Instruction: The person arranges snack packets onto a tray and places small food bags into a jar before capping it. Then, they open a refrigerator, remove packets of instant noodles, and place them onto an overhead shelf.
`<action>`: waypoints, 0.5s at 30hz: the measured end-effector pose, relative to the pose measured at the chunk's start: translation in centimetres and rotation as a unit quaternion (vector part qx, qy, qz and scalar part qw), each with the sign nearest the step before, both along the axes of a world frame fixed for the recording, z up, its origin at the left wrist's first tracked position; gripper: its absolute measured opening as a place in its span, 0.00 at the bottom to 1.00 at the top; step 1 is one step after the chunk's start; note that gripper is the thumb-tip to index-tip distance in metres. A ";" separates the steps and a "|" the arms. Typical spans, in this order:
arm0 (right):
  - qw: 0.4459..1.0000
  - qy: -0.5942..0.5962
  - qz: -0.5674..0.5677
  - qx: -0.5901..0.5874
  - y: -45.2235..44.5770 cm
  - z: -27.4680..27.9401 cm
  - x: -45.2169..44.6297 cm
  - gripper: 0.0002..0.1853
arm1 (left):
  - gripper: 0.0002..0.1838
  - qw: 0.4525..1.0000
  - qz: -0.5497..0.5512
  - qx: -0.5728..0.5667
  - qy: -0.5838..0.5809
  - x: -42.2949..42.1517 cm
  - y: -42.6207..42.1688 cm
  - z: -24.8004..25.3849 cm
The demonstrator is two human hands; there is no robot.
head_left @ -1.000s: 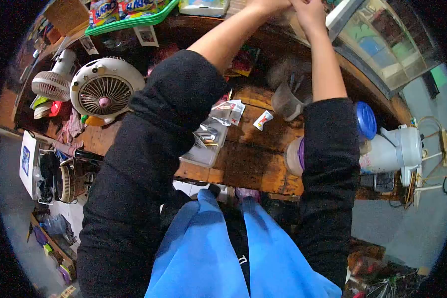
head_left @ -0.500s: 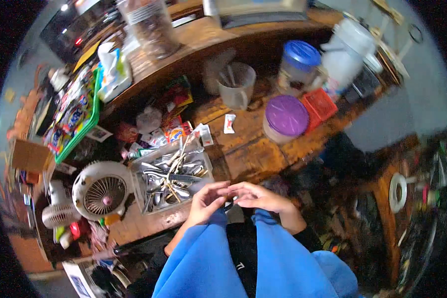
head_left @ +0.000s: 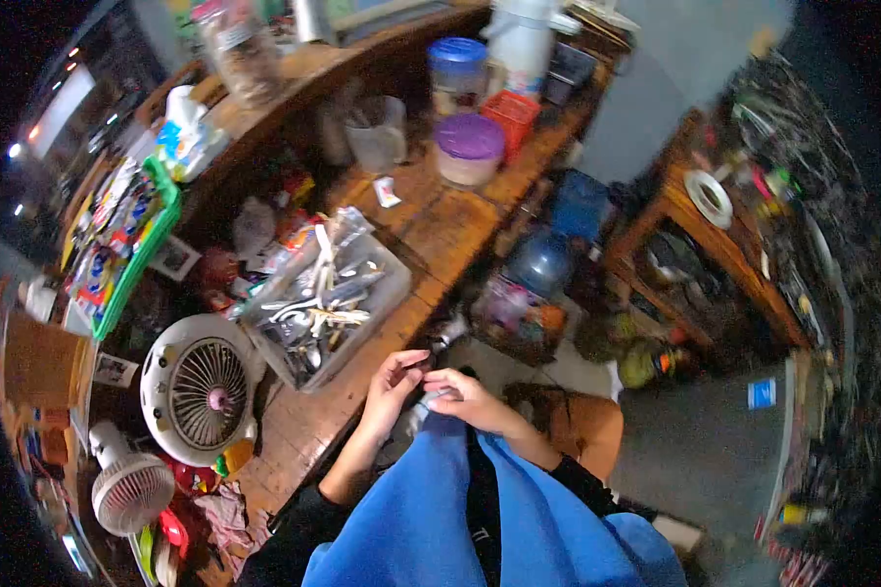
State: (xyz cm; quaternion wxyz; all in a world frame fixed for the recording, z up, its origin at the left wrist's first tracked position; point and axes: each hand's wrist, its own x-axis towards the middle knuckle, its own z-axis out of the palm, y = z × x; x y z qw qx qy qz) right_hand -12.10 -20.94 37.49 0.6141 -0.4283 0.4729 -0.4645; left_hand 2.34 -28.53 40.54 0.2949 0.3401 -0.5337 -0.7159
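My left hand (head_left: 394,389) and my right hand (head_left: 468,401) are held close together in front of my body, past the table's front edge. The fingers of both are bent, with the fingertips nearly meeting. Anything between them is too small or too blurred to make out. Just below the hands hangs a long blue cloth (head_left: 392,514) that I wear over black sleeves. Nearest on the table is a clear plastic tray (head_left: 387,305) full of spoons, forks and other cutlery (head_left: 328,298).
A white fan (head_left: 201,391) stands left of the tray, with a smaller fan (head_left: 132,479) beyond it. A green basket (head_left: 139,249) holds packets. Farther back are a purple-lidded tub (head_left: 470,142), a clear jug (head_left: 377,137) and a red basket (head_left: 509,122). A wooden cabinet (head_left: 646,230) stands right.
My view has turned to the right, so the table things sit farther left and more floor shows. My hands stay together, the fingers shifting slightly.
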 end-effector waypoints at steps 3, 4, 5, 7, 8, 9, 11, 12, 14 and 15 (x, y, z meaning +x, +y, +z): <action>0.980 0.069 -0.171 0.074 6.0 -1.4 -1.5 0.23 | 0.17 0.990 -0.133 0.000 -0.038 -1.6 1.7 -1.5; 0.964 0.105 -0.226 0.086 8.2 -3.7 -2.3 0.23 | 0.18 0.983 -0.175 -0.015 -0.050 -2.3 2.4 -1.9; 0.935 0.170 -0.281 0.135 10.3 -3.3 -2.8 0.23 | 0.20 0.974 -0.216 -0.032 -0.060 -2.9 3.0 -2.3; 0.880 0.255 -0.381 0.126 15.1 -8.5 -4.0 0.24 | 0.23 0.951 -0.279 -0.076 -0.106 -4.5 3.6 -5.5; 0.855 0.287 -0.402 0.160 17.2 -9.8 -4.4 0.24 | 0.23 0.944 -0.294 -0.109 -0.101 -5.4 4.0 -8.1; 0.829 0.317 -0.417 0.197 19.5 -11.2 -4.5 0.24 | 0.24 0.937 -0.306 -0.138 -0.097 -5.8 4.8 -9.7; 0.770 0.432 -0.441 0.161 23.6 -14.6 -4.0 0.26 | 0.26 0.906 -0.326 -0.218 -0.160 -6.9 6.5 -10.0; 0.758 0.430 -0.417 0.258 25.1 -14.5 -4.1 0.26 | 0.26 0.889 -0.339 -0.258 -0.170 -7.3 7.2 -9.8; 0.735 0.427 -0.386 0.359 28.1 -14.5 -4.0 0.27 | 0.28 0.870 -0.365 -0.278 -0.183 -7.9 8.8 -9.2; 0.731 0.431 -0.387 0.360 29.6 -16.0 -3.9 0.28 | 0.28 0.871 -0.367 -0.274 -0.180 -8.0 9.7 -10.3</action>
